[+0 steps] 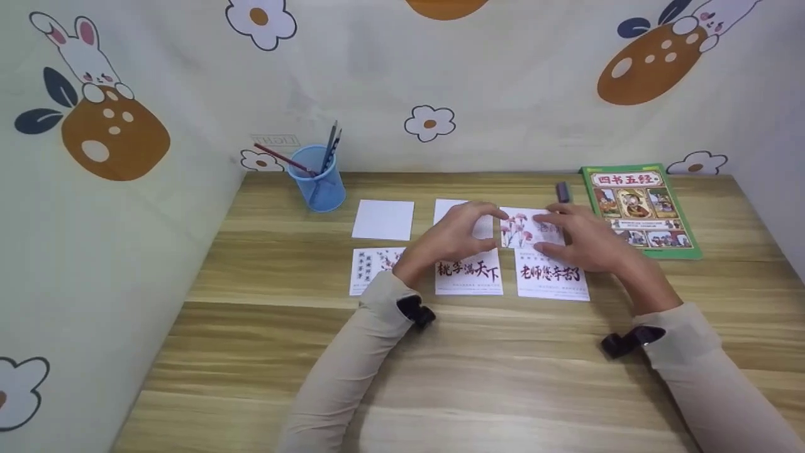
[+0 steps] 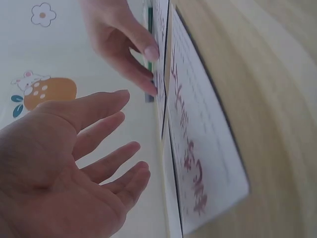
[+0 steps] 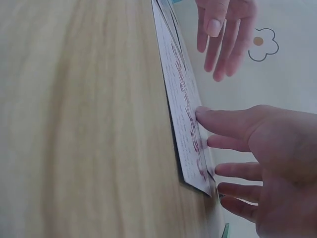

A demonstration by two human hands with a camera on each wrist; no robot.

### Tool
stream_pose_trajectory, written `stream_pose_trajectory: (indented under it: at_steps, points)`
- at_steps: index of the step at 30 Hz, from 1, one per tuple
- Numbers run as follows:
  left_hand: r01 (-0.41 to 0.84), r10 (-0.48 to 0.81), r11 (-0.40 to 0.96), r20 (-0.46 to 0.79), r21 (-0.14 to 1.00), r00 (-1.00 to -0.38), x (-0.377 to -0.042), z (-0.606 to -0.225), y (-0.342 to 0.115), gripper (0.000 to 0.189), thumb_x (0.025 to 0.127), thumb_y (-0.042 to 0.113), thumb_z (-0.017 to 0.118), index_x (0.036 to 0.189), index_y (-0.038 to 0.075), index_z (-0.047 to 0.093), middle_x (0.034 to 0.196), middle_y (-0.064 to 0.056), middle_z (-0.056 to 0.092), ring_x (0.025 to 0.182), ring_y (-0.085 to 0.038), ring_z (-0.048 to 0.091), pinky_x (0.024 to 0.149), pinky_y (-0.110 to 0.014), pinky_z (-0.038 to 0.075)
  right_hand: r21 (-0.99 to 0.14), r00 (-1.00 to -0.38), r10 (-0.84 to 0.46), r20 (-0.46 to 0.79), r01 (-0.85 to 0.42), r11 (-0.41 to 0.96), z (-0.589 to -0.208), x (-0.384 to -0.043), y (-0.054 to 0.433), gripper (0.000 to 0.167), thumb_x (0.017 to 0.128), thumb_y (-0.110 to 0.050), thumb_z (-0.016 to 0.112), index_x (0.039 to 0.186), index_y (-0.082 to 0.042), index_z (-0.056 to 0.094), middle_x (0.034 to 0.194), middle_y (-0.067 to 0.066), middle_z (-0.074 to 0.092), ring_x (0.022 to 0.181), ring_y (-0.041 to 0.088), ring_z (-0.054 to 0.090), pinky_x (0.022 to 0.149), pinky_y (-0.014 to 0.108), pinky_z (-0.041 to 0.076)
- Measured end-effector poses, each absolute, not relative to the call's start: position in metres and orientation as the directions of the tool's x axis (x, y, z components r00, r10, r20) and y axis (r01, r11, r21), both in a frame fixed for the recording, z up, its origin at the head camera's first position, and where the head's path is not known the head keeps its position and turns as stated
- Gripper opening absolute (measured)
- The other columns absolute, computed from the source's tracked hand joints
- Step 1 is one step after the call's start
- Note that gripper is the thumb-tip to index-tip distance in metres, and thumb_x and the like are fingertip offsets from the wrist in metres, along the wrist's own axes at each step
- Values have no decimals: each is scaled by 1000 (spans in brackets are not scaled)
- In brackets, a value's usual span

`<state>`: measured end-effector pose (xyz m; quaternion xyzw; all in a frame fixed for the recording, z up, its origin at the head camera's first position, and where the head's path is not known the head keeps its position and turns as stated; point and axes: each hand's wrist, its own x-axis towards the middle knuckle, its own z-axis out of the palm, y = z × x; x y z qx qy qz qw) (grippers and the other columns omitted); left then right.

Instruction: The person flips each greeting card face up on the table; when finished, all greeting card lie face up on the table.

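Observation:
A white card with pink flowers (image 1: 517, 230) lies at the right of the upper row. The fingers of my right hand (image 1: 588, 238) reach over its right side, relaxed; light contact is hard to judge. My left hand (image 1: 454, 234) hovers by the card's left edge, its fingers (image 2: 106, 166) spread and holding nothing. Beneath my left hand, a white card (image 1: 445, 209) is partly covered. Below are a card with red calligraphy (image 1: 468, 277), another calligraphy card (image 1: 553, 277) under the flower card, and a card with blossoms and writing (image 1: 368, 270), partly behind my left wrist.
At the upper left lies a plain white card (image 1: 383, 220). Behind it stands a blue mesh cup (image 1: 321, 189) with several pencils. A green-bordered book (image 1: 682, 217) lies at the right, near a small dark block (image 1: 563, 192). The patterned wall (image 1: 352, 82) borders the wooden table (image 1: 478, 371).

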<state>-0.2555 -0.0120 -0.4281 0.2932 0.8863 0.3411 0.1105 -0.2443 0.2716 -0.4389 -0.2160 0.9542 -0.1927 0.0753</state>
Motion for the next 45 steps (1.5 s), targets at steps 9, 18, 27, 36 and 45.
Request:
stream_pose_trajectory:
  at_steps: [9, 18, 27, 36, 45]
  points:
    - [431, 574, 642, -26, 634, -818, -252, -427, -53, 49, 100, 18, 78, 146, 8, 65, 162, -12, 57, 158, -29, 45, 134, -43, 31, -423, -905, -425, -24, -376, 824, -442, -244, 268, 57, 104, -27, 72, 157, -12, 57, 163, 31, 44, 149, 54, 41, 120, 77, 34]
    - [424, 559, 710, -83, 562, -825, -249, -432, -80, 54, 103, 22, 74, 153, 10, 59, 171, -16, 43, 164, -34, 32, 136, -48, 26, -412, -903, -424, 69, -413, 812, -446, -242, 265, 46, 103, -19, 72, 148, -12, 67, 149, 26, 58, 134, 47, 54, 112, 72, 43]
    - [389, 533, 750, -140, 536, -835, -248, -434, -87, 54, 106, 27, 70, 156, 12, 57, 177, -17, 32, 168, -34, 23, 137, -48, 24, -487, -879, -469, 79, -445, 751, -442, -257, 220, 50, 104, -22, 71, 150, -6, 61, 155, 25, 58, 144, 48, 50, 123, 69, 36]
    - [403, 555, 742, -152, 536, -818, -249, -436, -85, 53, 106, 27, 70, 155, 11, 57, 173, -17, 39, 167, -35, 25, 138, -49, 21, -504, -877, -473, -85, -372, 780, -443, -279, 181, 78, 96, -40, 82, 162, -12, 50, 166, 24, 46, 156, 48, 37, 129, 70, 22]
    - [388, 550, 754, -186, 531, -814, -249, -434, -86, 63, 101, 32, 79, 156, 14, 56, 177, -17, 30, 168, -36, 20, 138, -51, 21, -543, -875, -479, -72, -368, 755, -443, -292, 176, 88, 85, -39, 93, 161, -18, 52, 151, 21, 54, 137, 43, 48, 116, 66, 36]
